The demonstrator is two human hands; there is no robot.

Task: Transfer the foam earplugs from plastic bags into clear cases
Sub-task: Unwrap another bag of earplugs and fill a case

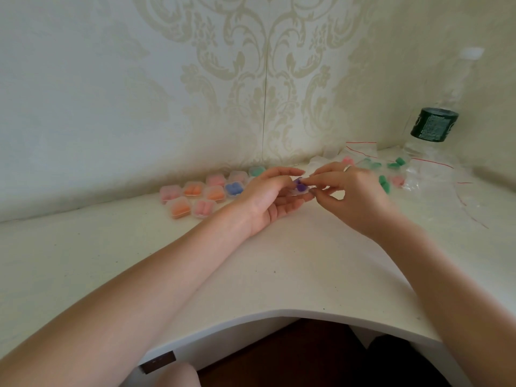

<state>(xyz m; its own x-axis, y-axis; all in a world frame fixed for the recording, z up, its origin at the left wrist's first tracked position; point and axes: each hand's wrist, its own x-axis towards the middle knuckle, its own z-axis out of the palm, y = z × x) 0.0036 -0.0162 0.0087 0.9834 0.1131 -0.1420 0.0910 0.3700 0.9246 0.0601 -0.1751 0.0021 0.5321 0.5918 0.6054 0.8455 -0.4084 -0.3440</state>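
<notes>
My left hand (268,196) cradles a small clear case (299,189) with purple foam earplugs (300,186) in it, just above the white desk. My right hand (354,191) pinches at the same case from the right, its fingertips on the purple earplugs; a ring sits on one finger. Several filled clear cases (195,198) with orange, pink, blue and green earplugs lie in a cluster to the left, near the wall. Plastic bags (435,174) with red zip lines and loose green earplugs (384,183) and pink ones lie to the right, partly hidden behind my right hand.
A clear water bottle (434,124) with a dark green label stands at the back right corner. The patterned wall runs close behind the cases. The desk's curved front edge (279,314) cuts in toward me, with dark floor below.
</notes>
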